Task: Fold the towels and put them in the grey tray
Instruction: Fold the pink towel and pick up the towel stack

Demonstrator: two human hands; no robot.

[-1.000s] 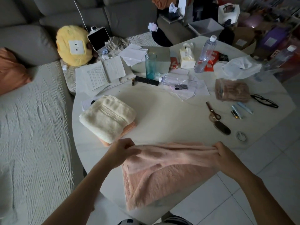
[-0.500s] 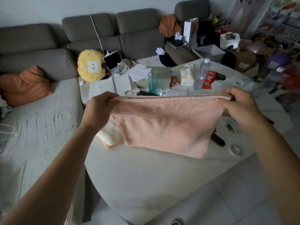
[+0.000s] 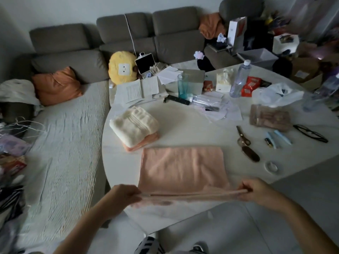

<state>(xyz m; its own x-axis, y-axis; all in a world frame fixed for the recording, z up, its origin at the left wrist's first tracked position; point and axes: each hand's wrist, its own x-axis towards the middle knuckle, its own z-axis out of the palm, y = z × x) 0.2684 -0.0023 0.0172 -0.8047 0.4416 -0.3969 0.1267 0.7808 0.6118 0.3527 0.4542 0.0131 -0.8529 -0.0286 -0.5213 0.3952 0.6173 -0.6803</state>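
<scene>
A pink towel [image 3: 181, 167] lies spread flat on the white round table [image 3: 192, 132], its near edge pulled taut just above the table's front rim. My left hand [image 3: 122, 196] pinches the near left corner and my right hand [image 3: 256, 190] pinches the near right corner. Behind the towel's left end, a folded cream towel [image 3: 134, 125] sits on top of a folded pink one [image 3: 145, 143]. A grey tray [image 3: 258, 55] stands beyond the table at the back right.
Scissors [image 3: 242, 137], a dark oval case [image 3: 250, 155], a tape ring [image 3: 272, 166], glasses [image 3: 310, 133] and pens lie to the right. Bottles [image 3: 239, 79], a teal cup [image 3: 182, 86], papers and a plastic bag crowd the back. A sofa stands to the left.
The pink towel was lifted off the table and held up in the air, then laid down flat; both hands have come back to the near edge, still holding its corners.
</scene>
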